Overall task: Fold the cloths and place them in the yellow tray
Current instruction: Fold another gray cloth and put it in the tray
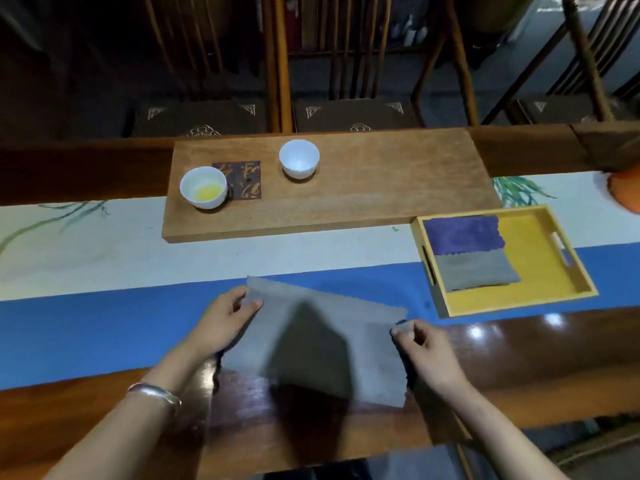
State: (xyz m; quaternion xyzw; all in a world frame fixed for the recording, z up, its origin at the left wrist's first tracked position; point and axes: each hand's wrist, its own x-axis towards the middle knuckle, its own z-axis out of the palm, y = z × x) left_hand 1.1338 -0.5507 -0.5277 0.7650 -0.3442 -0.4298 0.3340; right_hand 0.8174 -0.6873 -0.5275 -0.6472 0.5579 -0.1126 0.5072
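Note:
A grey cloth (322,344) is spread in front of me, partly over the blue runner and partly over the dark wood. My left hand (225,322) pinches its far left corner. My right hand (424,351) pinches its far right corner. To the right stands the yellow tray (540,258), which holds a folded purple cloth (464,233) at the back and a folded grey cloth (476,273) in front of it.
A wooden board (381,181) lies behind the cloth with two white cups: one with yellow liquid (203,187) and one empty (299,158). Chairs stand beyond the table. An orange object (625,192) sits at the right edge.

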